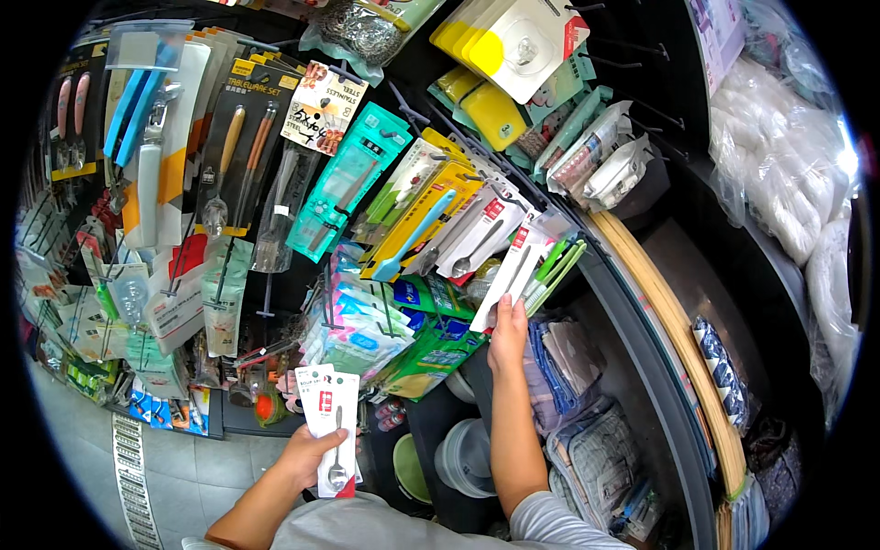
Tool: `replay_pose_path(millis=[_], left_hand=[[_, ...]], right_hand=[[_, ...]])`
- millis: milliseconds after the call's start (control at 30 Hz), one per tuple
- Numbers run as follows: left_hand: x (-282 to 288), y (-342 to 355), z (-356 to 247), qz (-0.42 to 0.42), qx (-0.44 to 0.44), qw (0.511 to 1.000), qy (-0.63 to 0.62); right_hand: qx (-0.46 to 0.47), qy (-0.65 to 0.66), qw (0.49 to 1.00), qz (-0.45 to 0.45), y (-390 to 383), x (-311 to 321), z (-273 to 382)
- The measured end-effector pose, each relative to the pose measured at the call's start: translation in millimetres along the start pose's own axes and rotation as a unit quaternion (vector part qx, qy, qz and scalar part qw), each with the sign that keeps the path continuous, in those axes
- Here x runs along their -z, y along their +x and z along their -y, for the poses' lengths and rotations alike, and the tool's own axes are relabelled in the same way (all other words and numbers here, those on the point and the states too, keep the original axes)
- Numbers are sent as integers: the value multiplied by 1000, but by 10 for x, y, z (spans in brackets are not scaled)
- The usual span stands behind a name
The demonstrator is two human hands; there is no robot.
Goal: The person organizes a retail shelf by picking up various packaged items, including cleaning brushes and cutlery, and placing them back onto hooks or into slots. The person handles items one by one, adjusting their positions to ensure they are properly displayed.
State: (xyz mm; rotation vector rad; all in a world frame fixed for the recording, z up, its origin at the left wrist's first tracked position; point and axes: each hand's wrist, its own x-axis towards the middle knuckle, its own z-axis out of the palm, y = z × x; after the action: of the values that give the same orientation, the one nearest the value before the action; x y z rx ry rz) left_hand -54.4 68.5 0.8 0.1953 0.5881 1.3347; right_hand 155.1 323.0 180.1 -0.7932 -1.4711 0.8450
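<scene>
My left hand (pixel 304 456) grips white carded spoon packs (pixel 339 390) low in front of my body. The front card carries a metal spoon with its bowl downward, and a second card fans out behind it. My right hand (pixel 507 337) is raised to the rack, its fingers closed on the lower end of a white carded utensil pack (pixel 515 270). That pack has a red label; the utensil's kind is too small to tell. Left of it hang similar carded spoons (pixel 477 240) and a yellow card with a blue utensil (pixel 417 234).
Carded cutlery sets (pixel 236 151) and a teal pack (pixel 348 183) hang at left. Green scouring-pad packs (pixel 431 348) hang below. A green bowl (pixel 411 467), grey tubs (pixel 465 456) and folded cloths (pixel 596 458) sit lower. A curved shelf edge (pixel 632 367) and wooden poles (pixel 678 312) run along the right.
</scene>
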Motion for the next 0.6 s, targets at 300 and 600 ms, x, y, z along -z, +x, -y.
replay_pose_path(millis=[300, 600], left_hand=[[-75, -41, 7, -11, -4, 1000, 10], [-110, -28, 13, -34, -65, 997, -26]], right_hand=[[-65, 31, 997, 32, 194, -13, -118], [-264, -77, 908, 316, -1293, -37, -495]])
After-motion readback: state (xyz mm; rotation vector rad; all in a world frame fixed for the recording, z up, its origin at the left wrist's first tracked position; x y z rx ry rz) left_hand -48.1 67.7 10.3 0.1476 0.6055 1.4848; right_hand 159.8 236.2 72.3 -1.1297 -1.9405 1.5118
